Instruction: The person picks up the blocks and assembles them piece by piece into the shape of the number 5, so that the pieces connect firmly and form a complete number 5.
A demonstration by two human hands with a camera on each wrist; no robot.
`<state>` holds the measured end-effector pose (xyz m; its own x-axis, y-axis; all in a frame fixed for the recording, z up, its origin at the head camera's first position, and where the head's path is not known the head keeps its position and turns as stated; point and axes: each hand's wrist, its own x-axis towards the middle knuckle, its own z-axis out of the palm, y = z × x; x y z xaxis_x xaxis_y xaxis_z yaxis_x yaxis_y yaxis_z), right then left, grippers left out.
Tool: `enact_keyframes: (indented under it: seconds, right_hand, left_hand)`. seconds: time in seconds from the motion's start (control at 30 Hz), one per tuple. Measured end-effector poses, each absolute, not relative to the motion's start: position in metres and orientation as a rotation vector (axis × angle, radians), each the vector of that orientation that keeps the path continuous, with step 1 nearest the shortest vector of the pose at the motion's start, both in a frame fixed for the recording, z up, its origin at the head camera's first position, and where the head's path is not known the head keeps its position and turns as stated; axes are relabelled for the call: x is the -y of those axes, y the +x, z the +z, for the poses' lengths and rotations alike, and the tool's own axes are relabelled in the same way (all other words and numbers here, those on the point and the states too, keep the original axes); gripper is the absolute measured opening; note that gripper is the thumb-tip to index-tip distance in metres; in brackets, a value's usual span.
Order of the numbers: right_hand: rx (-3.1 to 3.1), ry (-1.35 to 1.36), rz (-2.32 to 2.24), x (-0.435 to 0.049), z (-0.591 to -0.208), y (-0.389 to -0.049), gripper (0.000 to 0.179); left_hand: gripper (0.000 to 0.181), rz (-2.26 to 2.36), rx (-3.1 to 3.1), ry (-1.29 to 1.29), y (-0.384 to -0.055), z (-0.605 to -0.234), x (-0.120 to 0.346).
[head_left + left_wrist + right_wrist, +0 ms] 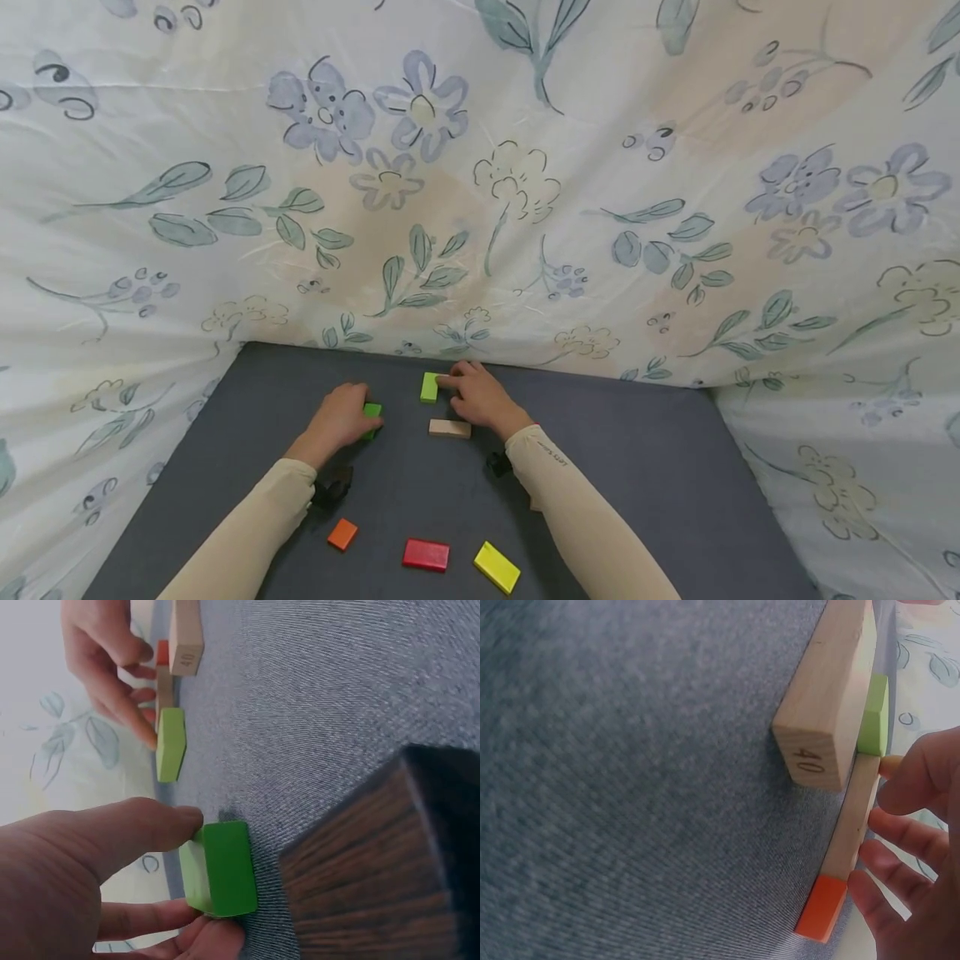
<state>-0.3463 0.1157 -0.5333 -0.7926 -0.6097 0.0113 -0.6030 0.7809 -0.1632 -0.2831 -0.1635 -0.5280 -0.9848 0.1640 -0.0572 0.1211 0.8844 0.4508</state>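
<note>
My left hand (339,419) holds a green block (231,868) on the dark cloth, thumb on one side and fingers on the other. Extended from my right hand (480,395), the index finger touches a light green block (429,387) near the far edge. Its other fingers rest along a plain wooden block (852,825), which lies end to end between the light green block and an orange-red block (821,907). Those two are covered by the hand in the head view. Nearer to me lies another wooden block (450,428), marked 40 (810,761).
A dark brown block (375,862) stands close to the left wrist. Toward the front lie an orange block (342,534), a red block (426,554) and a yellow block (497,567). Flowered fabric (525,308) rises behind and at both sides of the cloth.
</note>
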Motion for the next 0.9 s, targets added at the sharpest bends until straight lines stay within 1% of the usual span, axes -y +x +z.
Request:
enact_keyframes:
  seconds: [0.9]
  right_hand:
    - [-2.907,-1.004,-0.247,-0.1176,-0.5297,-0.3516,0.05]
  left_hand:
    - [0.04,0.753,-2.953,0.114,-0.2853,-0.5288,0.1546]
